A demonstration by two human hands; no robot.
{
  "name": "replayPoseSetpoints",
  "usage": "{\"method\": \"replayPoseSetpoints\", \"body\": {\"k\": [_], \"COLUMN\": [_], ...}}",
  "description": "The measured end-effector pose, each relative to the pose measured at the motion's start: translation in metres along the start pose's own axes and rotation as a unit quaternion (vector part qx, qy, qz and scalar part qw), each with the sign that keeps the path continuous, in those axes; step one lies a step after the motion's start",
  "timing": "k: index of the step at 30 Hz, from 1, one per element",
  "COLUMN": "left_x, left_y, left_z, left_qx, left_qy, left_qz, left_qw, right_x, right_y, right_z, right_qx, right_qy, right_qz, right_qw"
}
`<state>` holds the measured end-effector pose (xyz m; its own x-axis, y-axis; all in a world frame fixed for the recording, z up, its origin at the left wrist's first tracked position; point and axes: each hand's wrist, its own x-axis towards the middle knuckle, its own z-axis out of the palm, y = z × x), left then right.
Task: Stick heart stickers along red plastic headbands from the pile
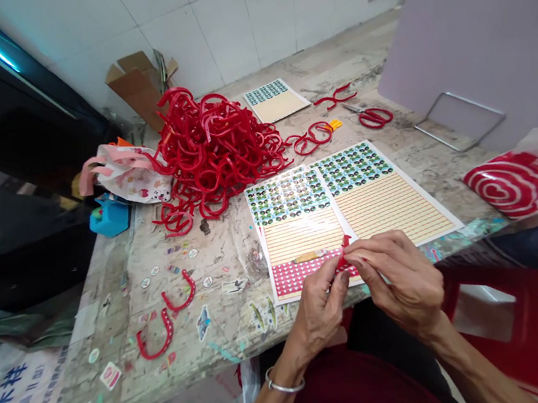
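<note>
Both hands meet over the lower edge of a sticker sheet [300,240] at the table's front. My left hand [322,301] pinches a small red strip [346,241] from the left. From the right, my right hand [401,276] pinches the same strip, its fingertips nearly touching the left ones. The sheet has green-blue, yellow-striped and red-patterned parts. A second sheet [390,200] lies beside it on the right. A large heap of red bands [219,141] is behind and left. Two curved red pieces with light dots, one here [158,339], lie on the left part of the table.
Red-handled scissors [375,117] and a third sheet [277,102] lie farther back. A cardboard box [138,89], a cloth bag [131,175] and a blue container [109,215] stand left. A metal stand [459,121] and red-white package [513,182] are right.
</note>
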<state>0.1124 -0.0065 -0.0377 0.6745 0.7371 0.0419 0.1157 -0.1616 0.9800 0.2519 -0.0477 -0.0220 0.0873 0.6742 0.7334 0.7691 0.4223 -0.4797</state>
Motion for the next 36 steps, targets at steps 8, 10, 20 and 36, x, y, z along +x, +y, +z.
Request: {"method": "replayPoseSetpoints", "body": {"k": [8,10,20,36], "left_x": [-0.001,-0.002,-0.003,-0.004], "left_y": [-0.006,-0.008,-0.005,0.006], "left_z": [0.006,0.007,0.005,0.0], "left_qx": [-0.004,-0.014,-0.057,-0.166], "left_qy": [0.006,0.012,0.007,-0.005], "left_qz": [-0.008,-0.01,-0.029,-0.078], "left_qw": [1.0,1.0,0.998,0.983], "right_x": [-0.002,-0.004,-0.009,-0.015], "right_y": [0.012,0.019,0.027,0.013], "right_z": [0.002,0.006,0.017,0.016], "right_qx": [-0.011,-0.009,0.085,0.138], "right_qy": [0.014,0.016,-0.02,-0.05], "right_qz": [0.061,0.088,0.194,0.18], "right_qw": [0.998,0.996,0.977,0.973]}}
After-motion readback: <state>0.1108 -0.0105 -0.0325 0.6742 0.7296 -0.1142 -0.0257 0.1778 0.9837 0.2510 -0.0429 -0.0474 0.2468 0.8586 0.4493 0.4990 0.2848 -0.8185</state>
